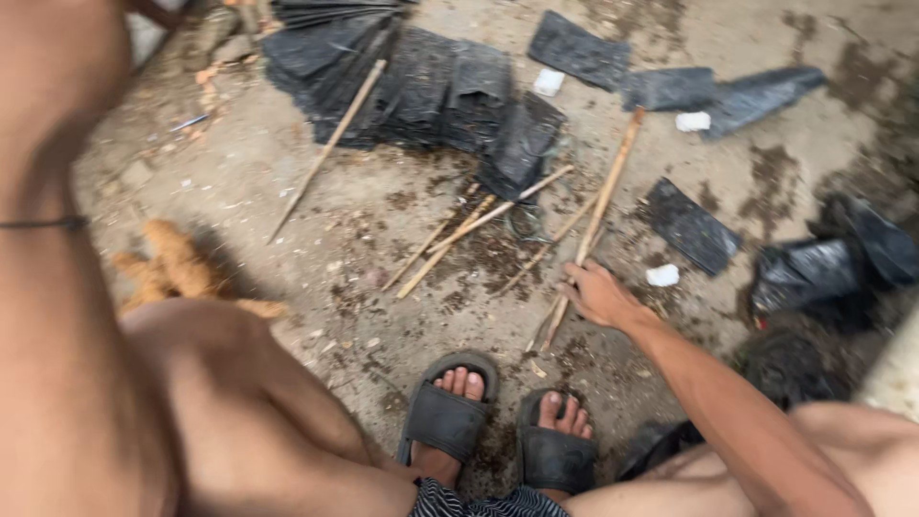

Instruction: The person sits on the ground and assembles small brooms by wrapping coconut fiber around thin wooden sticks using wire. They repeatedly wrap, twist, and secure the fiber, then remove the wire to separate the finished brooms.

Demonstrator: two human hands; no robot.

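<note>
A stack of black plastic sheets (421, 81) lay at twelve o'clock; white scraps (662, 275) dotted the dirt at three.

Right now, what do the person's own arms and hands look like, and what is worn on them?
Both arms are bare, with no sleeves. The left arm carries a thin dark band around it. The right hand has no glove, ring or watch. The left hand is out of view.

Bare arms; 2 black slide sandals (450, 414); thin black wristband (43, 223).
</note>
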